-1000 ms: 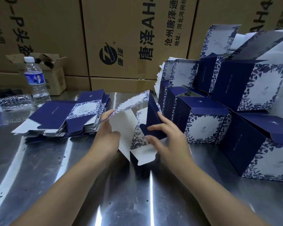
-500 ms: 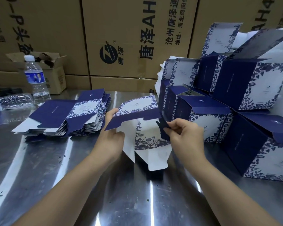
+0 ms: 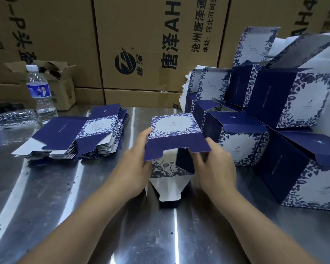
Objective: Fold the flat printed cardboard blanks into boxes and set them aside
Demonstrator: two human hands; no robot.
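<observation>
Two hands are working one blank [image 3: 172,126], which is standing on the steel table [image 3: 65,216] between the stack of flat blanks [image 3: 72,136] on the left and the finished boxes [image 3: 301,168] on the right. A second ago it was being held edge-on and half collapsed. Half a second ago the right hand was pinching a navy side panel. Now the sleeve is sitting squared up, with the floral panel facing up, the navy flap [image 3: 177,147] hanging off its near edge toward the camera, and the white flap [image 3: 169,189] sticking out low over the table. That probably means the tube is open and end-closing is just starting. Nothing looks tucked yet, so this box is about mid-fold. The left hand [image 3: 135,164] is lying flat against the left wall, fingers straight and reaching up to the top panel's left corner, with the thumb hidden behind the flap. The right hand [image 3: 215,168] is grasping the flap's right end, one finger over it and the others curled under, slightly blurred. So the blank is sitting between both palms and touching both. The next step is likely folding the flaps in while keeping the sleeve square.
</observation>
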